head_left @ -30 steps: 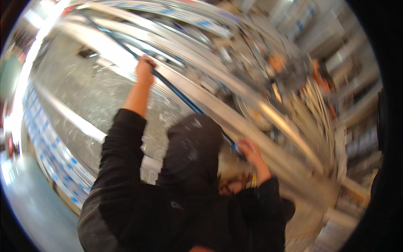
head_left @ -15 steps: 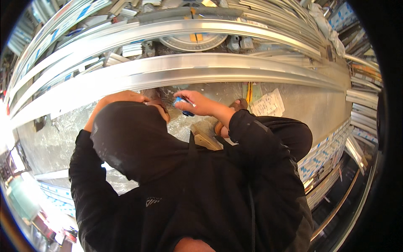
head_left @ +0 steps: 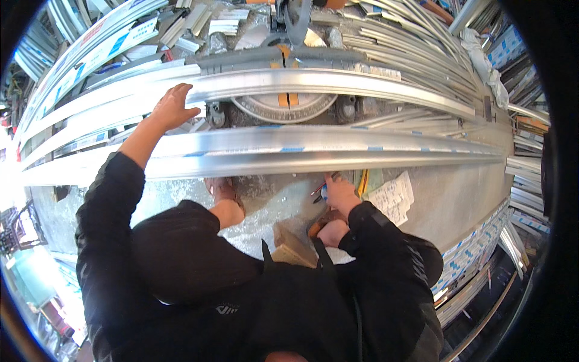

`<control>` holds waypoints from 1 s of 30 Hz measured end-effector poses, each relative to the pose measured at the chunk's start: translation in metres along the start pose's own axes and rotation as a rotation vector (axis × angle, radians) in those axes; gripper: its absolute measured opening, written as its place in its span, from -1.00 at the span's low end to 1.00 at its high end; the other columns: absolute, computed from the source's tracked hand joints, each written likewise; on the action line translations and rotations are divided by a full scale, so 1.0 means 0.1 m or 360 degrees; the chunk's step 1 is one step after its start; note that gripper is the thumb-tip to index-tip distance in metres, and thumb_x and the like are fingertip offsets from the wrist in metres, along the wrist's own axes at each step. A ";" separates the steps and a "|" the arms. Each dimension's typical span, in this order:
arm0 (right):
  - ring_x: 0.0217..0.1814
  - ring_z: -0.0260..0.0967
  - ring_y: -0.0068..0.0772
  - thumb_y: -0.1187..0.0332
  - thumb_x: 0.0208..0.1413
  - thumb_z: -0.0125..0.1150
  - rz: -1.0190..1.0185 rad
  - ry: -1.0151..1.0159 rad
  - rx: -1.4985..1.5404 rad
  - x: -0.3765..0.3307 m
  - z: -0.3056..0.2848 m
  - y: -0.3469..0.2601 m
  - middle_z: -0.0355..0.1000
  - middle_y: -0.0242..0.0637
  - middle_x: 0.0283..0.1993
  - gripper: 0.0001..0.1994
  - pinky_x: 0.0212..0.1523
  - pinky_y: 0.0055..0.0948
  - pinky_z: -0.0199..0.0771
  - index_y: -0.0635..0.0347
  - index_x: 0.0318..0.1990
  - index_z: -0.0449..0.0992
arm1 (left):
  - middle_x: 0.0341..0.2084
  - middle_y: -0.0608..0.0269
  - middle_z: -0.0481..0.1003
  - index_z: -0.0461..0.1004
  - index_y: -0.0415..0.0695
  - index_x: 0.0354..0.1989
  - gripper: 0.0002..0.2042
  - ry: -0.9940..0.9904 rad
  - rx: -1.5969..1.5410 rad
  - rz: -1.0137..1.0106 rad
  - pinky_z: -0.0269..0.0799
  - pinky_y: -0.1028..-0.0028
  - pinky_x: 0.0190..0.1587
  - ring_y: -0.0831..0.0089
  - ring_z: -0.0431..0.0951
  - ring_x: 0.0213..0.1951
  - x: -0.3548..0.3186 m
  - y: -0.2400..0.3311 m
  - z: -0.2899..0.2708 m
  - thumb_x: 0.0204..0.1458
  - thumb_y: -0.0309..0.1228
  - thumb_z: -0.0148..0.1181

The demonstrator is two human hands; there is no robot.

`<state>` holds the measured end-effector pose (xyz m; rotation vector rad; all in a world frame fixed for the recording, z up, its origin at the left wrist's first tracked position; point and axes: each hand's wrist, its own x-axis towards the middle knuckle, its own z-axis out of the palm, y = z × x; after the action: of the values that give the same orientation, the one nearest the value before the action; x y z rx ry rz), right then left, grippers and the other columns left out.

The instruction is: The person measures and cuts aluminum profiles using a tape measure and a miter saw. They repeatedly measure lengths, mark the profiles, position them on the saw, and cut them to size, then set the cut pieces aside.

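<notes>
Resting my left hand (head_left: 172, 107) flat and open on the rear aluminium profile (head_left: 338, 81), running left to right, my right hand (head_left: 341, 194) pinches a pencil (head_left: 318, 190) below the front profile (head_left: 313, 151).

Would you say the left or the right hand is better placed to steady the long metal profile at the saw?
Left, probably. The left hand already rests flat on the profile beside the saw table. The right hand is below the profiles, holding a pen near the papers.
</notes>
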<state>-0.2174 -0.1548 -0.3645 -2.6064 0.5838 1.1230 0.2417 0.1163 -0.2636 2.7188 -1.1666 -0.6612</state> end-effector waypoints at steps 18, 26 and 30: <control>-0.29 0.53 -0.12 0.28 0.12 0.28 -0.0270 0.1639 0.0768 1.70 -2.32 0.05 0.58 -0.09 -0.27 -0.81 -0.22 -0.26 0.51 0.12 -0.17 0.64 | 0.14 0.02 0.40 0.33 -0.16 0.22 -0.10 0.0235 0.0147 0.0087 0.19 0.18 0.36 0.07 0.35 0.22 0.42 -0.40 0.37 -0.34 -0.04 0.60; -0.30 0.54 0.03 0.23 0.11 0.21 -0.0048 0.1272 0.0317 2.18 -2.53 -0.44 0.58 -0.13 -0.36 -0.83 -0.23 -0.03 0.50 0.09 -0.29 0.61 | 0.11 0.03 0.43 0.34 -0.15 0.22 -0.09 0.0256 0.0216 0.0151 0.15 0.18 0.37 0.12 0.36 0.21 0.28 -0.30 0.44 -0.33 0.02 0.60; -0.36 0.53 0.04 0.26 0.11 0.20 -0.0532 0.1174 0.0235 2.03 -2.48 -0.62 0.57 -0.13 -0.41 -0.84 -0.27 -0.02 0.49 0.13 -0.36 0.56 | 0.11 0.04 0.43 0.35 -0.15 0.21 -0.09 0.0253 0.0191 0.0148 0.15 0.19 0.37 0.13 0.36 0.21 0.26 -0.31 0.45 -0.34 0.03 0.60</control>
<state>0.0952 -0.2450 -0.3429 -2.7898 0.3116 -0.0048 0.2589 0.1226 -0.3214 2.7330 -1.3228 -0.3671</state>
